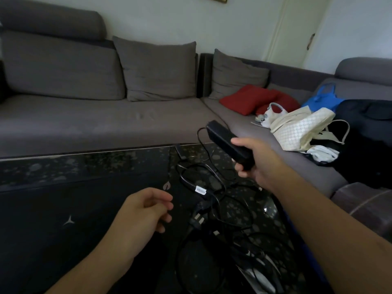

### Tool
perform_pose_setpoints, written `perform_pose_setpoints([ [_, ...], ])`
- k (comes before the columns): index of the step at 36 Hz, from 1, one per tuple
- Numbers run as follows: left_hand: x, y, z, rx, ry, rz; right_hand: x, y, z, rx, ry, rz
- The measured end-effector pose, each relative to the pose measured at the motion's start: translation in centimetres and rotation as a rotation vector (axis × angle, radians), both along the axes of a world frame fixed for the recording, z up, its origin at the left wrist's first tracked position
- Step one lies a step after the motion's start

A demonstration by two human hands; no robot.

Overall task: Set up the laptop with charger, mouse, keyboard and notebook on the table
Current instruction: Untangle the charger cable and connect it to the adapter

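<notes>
Dark glossy speckled table (89, 166) runs along a grey fabric corner sofa (106, 115), white wall and cream door (297, 30) behind. Red cushions (248, 98), a white patterned tote bag (301, 128) and blue bag (322, 100) clutter the sofa's right end. Right hand (258, 162) grips the black charger brick (229, 141) above the table's far right edge, its tangled black cables (212, 200) sprawling over the table's right side. Left hand (144, 211) hovers loosely curled, holding nothing.

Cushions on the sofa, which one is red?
The red cushion lying flat on the sofa seat at right, beside the bags. The two grey cushions stand propped against the backrest.
</notes>
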State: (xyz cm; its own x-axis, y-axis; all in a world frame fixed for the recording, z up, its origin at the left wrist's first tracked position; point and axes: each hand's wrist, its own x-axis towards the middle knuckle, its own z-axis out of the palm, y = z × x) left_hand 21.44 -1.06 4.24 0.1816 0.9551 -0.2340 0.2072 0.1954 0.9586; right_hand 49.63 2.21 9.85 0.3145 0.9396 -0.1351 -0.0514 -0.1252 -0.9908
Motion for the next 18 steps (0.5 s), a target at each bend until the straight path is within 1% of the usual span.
perform_pose_setpoints([
  [2,0.1,-0.2,0.6,0.016,-0.055,-0.001,-0.8,-1.0,1.3,0.065,0.103,0.048],
  [3,0.2,-0.3,0.9,0.019,-0.090,0.001,-1.4,-1.5,1.7,0.087,0.123,0.062],
  [5,0.5,-0.4,1.6,0.024,-0.185,0.006,-3.3,-2.6,2.3,0.116,0.126,0.092],
  [7,0.9,-0.7,2.8,0.009,-0.335,0.008,-5.8,-4.0,2.3,0.104,0.101,0.116],
  [9,1.4,-1.1,4.1,-0.056,-0.488,-0.028,-8.8,-5.8,2.1,0.061,-0.031,0.132],
  [10,1.6,-1.3,4.8,-0.078,-0.515,-0.070,-10.5,-6.7,1.7,0.036,-0.134,0.150],
  [12,1.8,-1.3,5.6,-0.106,-0.523,-0.102,-13.1,-8.6,0.8,0.037,-0.321,0.216],
  [14,1.3,-0.7,5.4,-0.151,-0.517,0.004,-14.6,-10.0,0.0,0.068,-0.461,0.322],
  [16,0.0,0.2,4.5,-0.166,-0.492,0.057,-14.5,-10.6,-0.4,0.111,-0.597,0.398],
  [18,-1.2,1.0,3.6,-0.174,-0.488,0.081,-12.7,-10.3,-1.0,0.117,-0.695,0.339],
])
